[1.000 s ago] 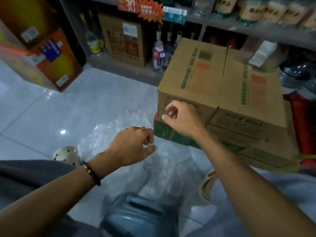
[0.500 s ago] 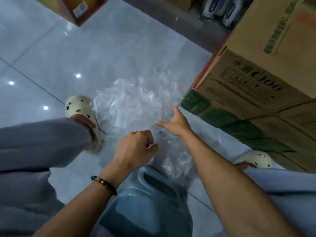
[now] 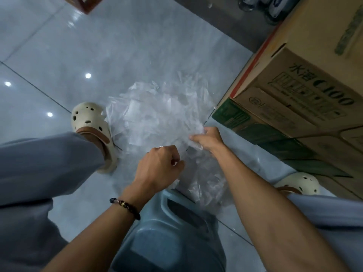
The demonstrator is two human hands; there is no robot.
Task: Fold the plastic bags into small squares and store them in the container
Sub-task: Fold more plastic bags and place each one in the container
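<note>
Item: blue-grey plastic container (image 3: 172,238), lying on the tiled floor (image 3: 98,46) between the person's knees; its contents cannot be told from this angle.

Item: heap of clear plastic bags (image 3: 157,118), crumpled, lying on the floor just beyond the container, between the two cream clogs (image 3: 92,122) and beside the stacked cardboard cartons (image 3: 294,99).

Item: right hand (image 3: 208,138), reaching into the near right edge of the heap, fingers curling round a fold of clear film and pinching it.

Item: left hand (image 3: 159,167), beaded bracelet (image 3: 125,206) at the wrist, hovering over the heap's near edge with fingers curling into a fist; whether film is lying inside that fist cannot be told.
</note>
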